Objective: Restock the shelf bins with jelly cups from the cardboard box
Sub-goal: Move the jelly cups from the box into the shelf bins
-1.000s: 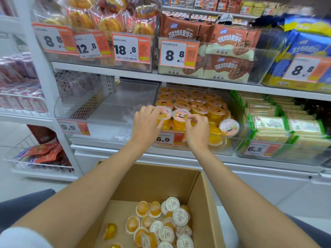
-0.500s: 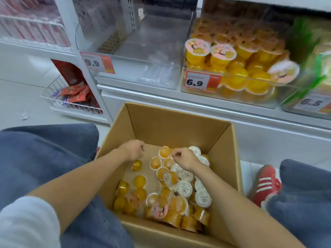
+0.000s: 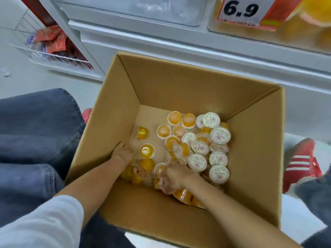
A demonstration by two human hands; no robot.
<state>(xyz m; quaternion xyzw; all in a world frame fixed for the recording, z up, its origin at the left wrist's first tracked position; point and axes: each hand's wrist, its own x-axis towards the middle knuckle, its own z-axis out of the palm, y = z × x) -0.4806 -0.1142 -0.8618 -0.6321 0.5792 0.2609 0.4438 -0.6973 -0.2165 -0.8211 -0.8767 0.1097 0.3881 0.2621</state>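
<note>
Left hand (image 3: pixel 123 153) and right hand (image 3: pixel 176 175) reach low-centre into the cardboard box (image 3: pixel 179 83), fingers buried among jelly cups (image 3: pixel 198 149) to gather a batch; I cannot confirm either grip.

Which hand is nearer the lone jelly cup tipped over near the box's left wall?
Left. The left hand lies just on the person's side of the tipped cup; the right hand is farther right, among the pile.
</note>
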